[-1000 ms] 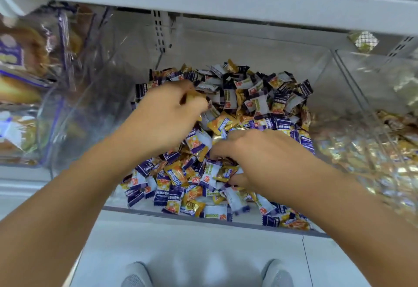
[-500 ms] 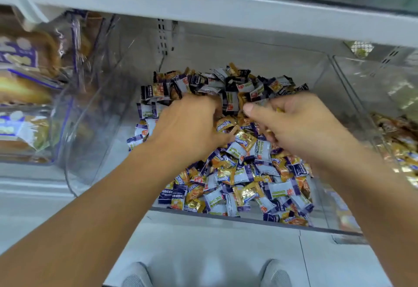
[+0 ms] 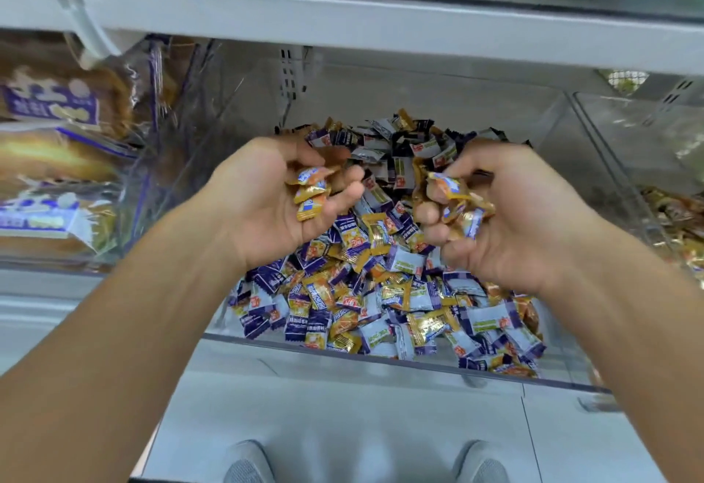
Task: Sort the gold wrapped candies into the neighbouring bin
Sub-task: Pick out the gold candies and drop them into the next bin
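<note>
While both hands hover over the clear plastic bin (image 3: 564,162) of mixed candies, left hand (image 3: 266,204) and right hand (image 3: 506,216) curl fingers around gold wrapped candies (image 3: 310,193); carry them cupped toward 3 o'clock, probably the neighbouring clear bin (image 3: 644,147).

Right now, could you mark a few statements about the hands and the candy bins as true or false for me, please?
1. Both hands hold gold wrapped candies. True: left hand, right hand.
2. The hands are over the bin of gold candies. False: they are above the mixed candy bin.
3. The mixed bin holds only purple wrappers. False: gold and white ones too.
4. Bagged bread sits to the left. True.
</note>
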`<control>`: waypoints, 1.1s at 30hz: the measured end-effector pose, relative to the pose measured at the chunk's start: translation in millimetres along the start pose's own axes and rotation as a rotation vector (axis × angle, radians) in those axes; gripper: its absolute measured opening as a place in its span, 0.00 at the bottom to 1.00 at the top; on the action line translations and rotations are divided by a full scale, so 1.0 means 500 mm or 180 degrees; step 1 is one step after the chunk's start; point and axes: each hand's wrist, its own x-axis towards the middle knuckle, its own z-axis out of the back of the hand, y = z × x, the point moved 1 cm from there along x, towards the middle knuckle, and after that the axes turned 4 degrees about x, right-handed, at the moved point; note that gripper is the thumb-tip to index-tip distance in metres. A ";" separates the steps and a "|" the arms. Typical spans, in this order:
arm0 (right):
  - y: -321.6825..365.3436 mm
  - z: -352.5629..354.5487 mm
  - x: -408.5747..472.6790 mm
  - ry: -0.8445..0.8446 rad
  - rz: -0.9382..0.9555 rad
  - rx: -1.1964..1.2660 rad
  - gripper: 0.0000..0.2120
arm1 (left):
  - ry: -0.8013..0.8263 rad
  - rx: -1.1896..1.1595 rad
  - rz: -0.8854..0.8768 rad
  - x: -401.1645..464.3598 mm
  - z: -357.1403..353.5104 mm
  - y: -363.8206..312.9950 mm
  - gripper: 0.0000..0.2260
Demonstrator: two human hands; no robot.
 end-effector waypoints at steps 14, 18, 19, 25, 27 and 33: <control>-0.034 -0.045 0.044 -0.1011 0.1993 -0.3842 0.14 | -0.0200 0.5959 -0.0997 0.006 0.047 0.021 0.14; -0.064 -0.065 0.056 -0.1025 0.1842 -0.5078 0.17 | -0.0066 0.6584 -0.1009 0.022 0.043 0.043 0.19; -0.066 -0.066 0.057 -0.1060 0.1924 -0.5130 0.14 | -0.0043 0.6735 -0.1026 0.027 0.041 0.050 0.20; -0.051 -0.033 0.068 -0.0955 0.2037 -0.4720 0.08 | -0.0040 0.6552 -0.1182 0.041 0.055 0.066 0.19; -0.045 -0.030 0.060 -0.0795 0.2050 -0.4536 0.06 | 0.0105 0.6300 -0.1145 0.033 0.057 0.058 0.21; -0.020 -0.007 -0.002 -0.0318 0.1310 -0.2569 0.09 | 0.0446 0.3927 -0.0724 -0.028 0.009 0.000 0.11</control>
